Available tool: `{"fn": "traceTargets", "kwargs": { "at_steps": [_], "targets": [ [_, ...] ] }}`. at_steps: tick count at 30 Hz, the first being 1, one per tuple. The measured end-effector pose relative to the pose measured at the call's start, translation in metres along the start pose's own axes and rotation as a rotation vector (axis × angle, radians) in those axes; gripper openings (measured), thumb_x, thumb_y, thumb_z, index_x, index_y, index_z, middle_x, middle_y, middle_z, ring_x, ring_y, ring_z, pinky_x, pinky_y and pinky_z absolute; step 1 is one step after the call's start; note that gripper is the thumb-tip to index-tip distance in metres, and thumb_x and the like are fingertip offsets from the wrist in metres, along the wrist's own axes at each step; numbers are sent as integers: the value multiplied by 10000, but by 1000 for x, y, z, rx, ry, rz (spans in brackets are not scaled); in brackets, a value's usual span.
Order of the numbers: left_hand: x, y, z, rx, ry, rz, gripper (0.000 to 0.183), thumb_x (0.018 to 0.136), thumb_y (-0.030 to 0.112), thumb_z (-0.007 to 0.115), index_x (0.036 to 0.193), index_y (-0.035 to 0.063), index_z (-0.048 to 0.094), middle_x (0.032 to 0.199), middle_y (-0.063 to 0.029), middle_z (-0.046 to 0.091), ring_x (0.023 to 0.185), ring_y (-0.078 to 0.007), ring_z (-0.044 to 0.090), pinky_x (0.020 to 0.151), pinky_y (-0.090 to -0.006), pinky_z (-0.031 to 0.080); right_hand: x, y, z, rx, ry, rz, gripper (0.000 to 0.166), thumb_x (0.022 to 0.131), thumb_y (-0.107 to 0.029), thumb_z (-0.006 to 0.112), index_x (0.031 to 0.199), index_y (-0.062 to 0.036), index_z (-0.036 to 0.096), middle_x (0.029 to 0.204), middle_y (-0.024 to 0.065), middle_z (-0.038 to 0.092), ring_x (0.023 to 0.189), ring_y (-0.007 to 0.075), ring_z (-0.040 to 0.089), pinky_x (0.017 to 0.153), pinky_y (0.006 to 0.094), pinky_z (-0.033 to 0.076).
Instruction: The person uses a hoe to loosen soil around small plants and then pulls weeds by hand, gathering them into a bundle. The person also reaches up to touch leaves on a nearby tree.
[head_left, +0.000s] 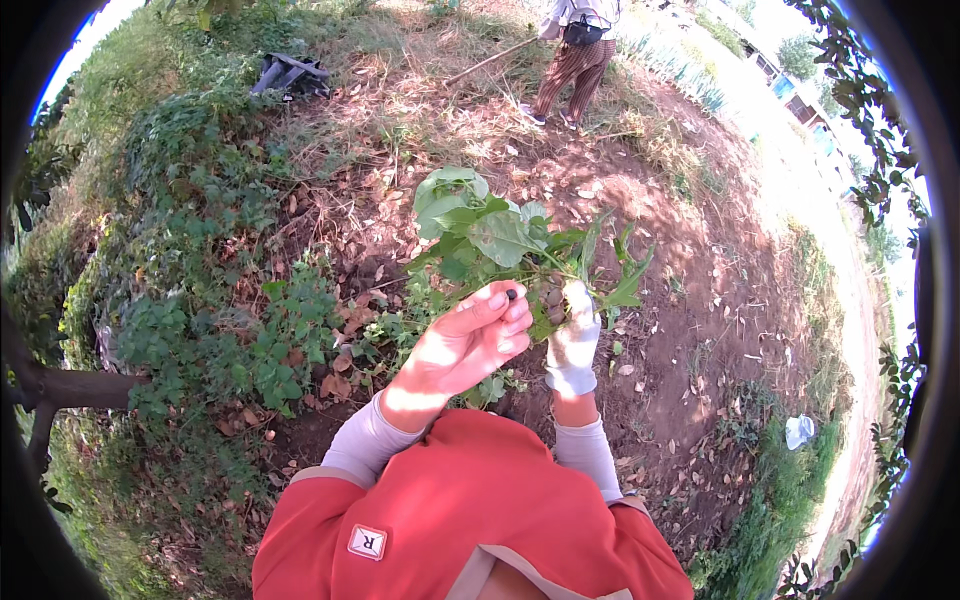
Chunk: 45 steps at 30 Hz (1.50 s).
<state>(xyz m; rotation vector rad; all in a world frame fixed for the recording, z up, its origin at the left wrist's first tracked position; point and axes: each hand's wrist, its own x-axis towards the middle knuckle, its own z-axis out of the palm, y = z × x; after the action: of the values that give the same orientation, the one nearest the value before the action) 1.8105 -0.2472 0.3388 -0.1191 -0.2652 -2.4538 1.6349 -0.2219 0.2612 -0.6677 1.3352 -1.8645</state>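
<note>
Between the thumb and fingertips of my bare left hand (480, 330) is a small dark berry (511, 294). My right hand (574, 341), in a whitish glove, is raised beside it and grips the stems of a leafy green plant (506, 236). Broad leaves spread above and beyond both hands, and some narrower ones stick out to the right. Small roundish brownish things (554, 298) show among the stems next to the glove; what they are I cannot tell. The leaves and the glove partly hide the stems.
Another person (577, 67) stands ahead with a long wooden pole (491, 61). Dark folded material (291, 75) lies in the grass at the upper left. Low green plants (195, 322) and a branch (86, 388) are on the left. A whitish plastic piece (799, 431) lies at the right.
</note>
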Motion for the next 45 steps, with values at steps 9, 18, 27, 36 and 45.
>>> {"fn": "traceTargets", "kwargs": {
  "at_steps": [9,18,27,36,45],
  "targets": [
    [-36,-10,62,213,-461,-48,195,856,190,650,978,38,650,797,-24,474,706,-127,423,609,-257,342,-4,-6,5,47,10,118,291,887,-312,549,906,-39,648,678,-32,523,583,48,366,545,212,279],
    [-47,-31,94,333,-857,241,165,824,132,681,903,-14,676,805,-78,570,694,-197,533,603,-307,400,-9,-9,6,9,-101,103,305,913,-298,491,915,-22,621,699,-13,495,596,64,344,564,230,258],
    [-43,-31,99,442,-950,592,193,809,176,692,870,-6,689,819,-93,604,652,-201,543,567,-314,401,-9,-9,3,-4,-93,106,302,906,-327,498,929,-54,623,700,-25,481,601,60,338,553,224,245],
    [-41,-43,89,405,-912,743,226,851,206,637,902,-12,670,880,-127,608,672,-197,525,615,-311,400,-9,-8,-1,-73,-142,107,407,921,-387,476,1065,-32,611,647,-48,406,564,50,326,505,199,264],
    [8,-12,38,447,-42,379,293,973,238,460,916,-21,587,696,-19,472,632,-118,388,612,-264,344,2,27,-31,171,-218,-6,225,931,-226,542,953,-19,626,765,-2,586,635,60,486,567,206,379]
  ]
}}
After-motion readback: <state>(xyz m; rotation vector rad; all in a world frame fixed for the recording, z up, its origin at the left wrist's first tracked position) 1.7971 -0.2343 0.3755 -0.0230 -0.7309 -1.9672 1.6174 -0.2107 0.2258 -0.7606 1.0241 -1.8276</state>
